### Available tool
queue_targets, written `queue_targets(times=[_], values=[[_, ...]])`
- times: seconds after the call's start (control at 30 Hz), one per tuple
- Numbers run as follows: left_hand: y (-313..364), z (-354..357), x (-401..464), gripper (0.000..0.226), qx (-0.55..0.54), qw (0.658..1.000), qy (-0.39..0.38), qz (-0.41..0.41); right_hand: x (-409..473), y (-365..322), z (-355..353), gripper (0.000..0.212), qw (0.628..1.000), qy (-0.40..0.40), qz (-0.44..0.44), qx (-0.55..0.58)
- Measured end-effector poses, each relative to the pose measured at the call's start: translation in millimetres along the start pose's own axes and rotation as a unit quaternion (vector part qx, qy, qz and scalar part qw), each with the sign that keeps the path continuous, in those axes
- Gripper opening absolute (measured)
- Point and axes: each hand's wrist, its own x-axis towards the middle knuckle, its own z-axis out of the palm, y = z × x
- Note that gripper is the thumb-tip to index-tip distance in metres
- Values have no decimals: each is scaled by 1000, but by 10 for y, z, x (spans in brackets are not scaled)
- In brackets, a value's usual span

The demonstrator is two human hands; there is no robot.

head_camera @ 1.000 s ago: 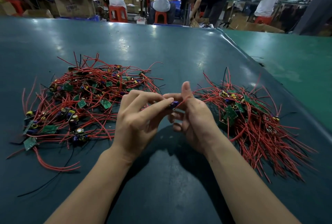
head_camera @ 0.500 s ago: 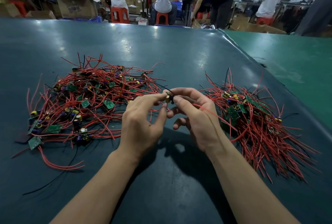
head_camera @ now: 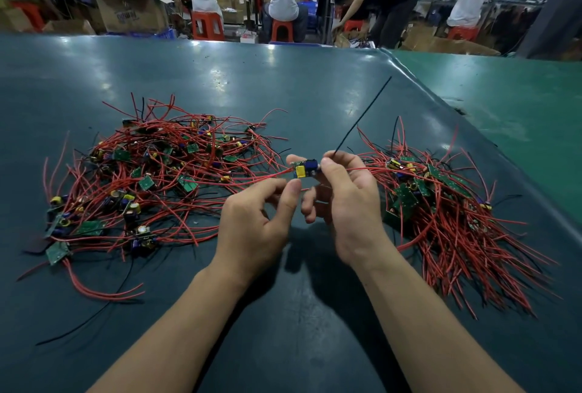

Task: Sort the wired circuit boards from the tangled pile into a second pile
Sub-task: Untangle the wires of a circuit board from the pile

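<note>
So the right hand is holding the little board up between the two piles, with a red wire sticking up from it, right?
Not quite: in the head view the wire sticking up is black, not red. The right hand does hold the board between the tangled pile and the second pile.

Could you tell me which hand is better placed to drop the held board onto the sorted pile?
Right: the right hand already holds the board, next to the right-side pile.

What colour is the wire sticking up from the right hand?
Black wire, pinched by the right hand; head view.
</note>
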Motion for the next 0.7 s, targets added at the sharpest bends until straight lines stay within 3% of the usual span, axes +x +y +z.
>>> queue_targets(times=[0.13,0.27,0.4,0.7], values=[[-32,10,34,43,-44,997,-7,-69,14,13,-8,4,999,-12,31,7],[-44,-3,57,32,-65,993,59,-78,-1,47,-11,7,998,-45,23,-49],[-33,-22,60,26,-57,994,57,-80,5,70,-24,10,995,-54,15,-86],[27,-13,103,18,-219,960,80,-152,29,92,-60,8,995,-1,10,-103]])
